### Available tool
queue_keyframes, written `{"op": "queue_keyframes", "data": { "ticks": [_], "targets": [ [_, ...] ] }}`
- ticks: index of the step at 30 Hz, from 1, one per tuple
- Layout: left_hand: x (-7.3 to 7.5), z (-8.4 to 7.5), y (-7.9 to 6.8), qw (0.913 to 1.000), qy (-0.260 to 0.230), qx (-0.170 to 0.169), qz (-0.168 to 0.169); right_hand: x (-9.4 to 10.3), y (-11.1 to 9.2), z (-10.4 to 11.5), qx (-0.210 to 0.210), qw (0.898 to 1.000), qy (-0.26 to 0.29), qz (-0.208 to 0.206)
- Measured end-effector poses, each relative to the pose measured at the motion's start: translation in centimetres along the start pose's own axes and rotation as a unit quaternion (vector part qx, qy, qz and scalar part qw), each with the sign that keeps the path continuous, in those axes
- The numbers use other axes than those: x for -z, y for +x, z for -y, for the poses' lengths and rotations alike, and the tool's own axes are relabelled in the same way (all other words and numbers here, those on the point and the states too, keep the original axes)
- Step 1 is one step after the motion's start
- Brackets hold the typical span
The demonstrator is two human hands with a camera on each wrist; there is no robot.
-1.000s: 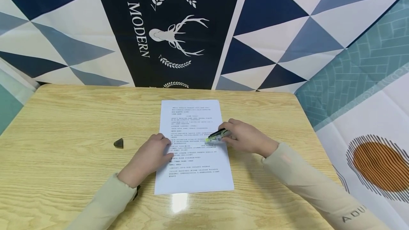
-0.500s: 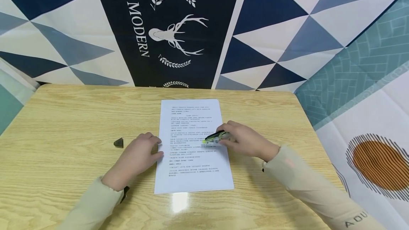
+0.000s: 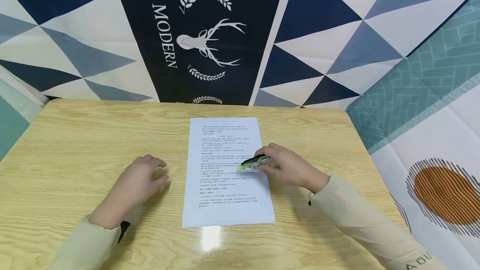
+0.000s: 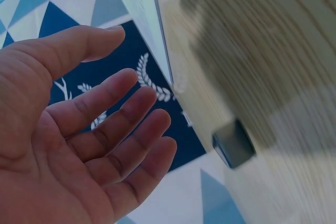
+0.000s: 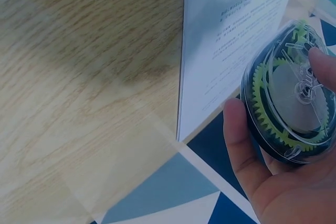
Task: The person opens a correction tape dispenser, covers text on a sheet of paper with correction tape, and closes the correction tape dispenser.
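My right hand [image 3: 290,166] grips a correction tape [image 5: 291,95], a clear case with a green gear wheel inside and a black side. Its light green tip reaches over the printed sheet [image 3: 225,216], near the right ends of the text lines. In one line close to the tip, a stretch of text is blank. My left hand [image 3: 131,188] is apart from the sheet, over the table to its left, with relaxed, slightly bent fingers and nothing in them. A small dark cap-like piece [image 4: 233,144] lies on the table near this hand; in the head view the hand hides it.
The wooden table [image 3: 86,136] runs back to a wall cloth [image 3: 210,41] with a deer head and triangles. A patterned cloth [image 3: 446,195] hangs along the right side.
My left hand has come off the sheet and moved left, covering the dark piece in the head view. My right hand, with the correction tape, has shifted slightly.
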State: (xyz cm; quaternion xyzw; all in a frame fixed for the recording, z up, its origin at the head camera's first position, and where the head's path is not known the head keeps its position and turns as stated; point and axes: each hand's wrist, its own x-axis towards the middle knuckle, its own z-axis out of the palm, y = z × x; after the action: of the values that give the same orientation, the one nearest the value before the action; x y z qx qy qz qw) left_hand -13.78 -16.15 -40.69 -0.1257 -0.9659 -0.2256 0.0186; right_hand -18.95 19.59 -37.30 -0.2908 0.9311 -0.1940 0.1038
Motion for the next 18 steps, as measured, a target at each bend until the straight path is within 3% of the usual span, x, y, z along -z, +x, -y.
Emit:
{"op": "queue_keyframes", "data": {
  "ticks": [8,18],
  "targets": [
    [0.7,1.5,-0.6,0.9994,-0.011,0.031,0.009,-0.2,-0.4,0.1,-0.002,1.0,0.006,-0.007],
    [1.6,2.8,-0.9,0.9997,-0.007,0.025,-0.002,-0.1,-0.7,0.2,-0.011,1.0,0.008,0.003]
  ]
}}
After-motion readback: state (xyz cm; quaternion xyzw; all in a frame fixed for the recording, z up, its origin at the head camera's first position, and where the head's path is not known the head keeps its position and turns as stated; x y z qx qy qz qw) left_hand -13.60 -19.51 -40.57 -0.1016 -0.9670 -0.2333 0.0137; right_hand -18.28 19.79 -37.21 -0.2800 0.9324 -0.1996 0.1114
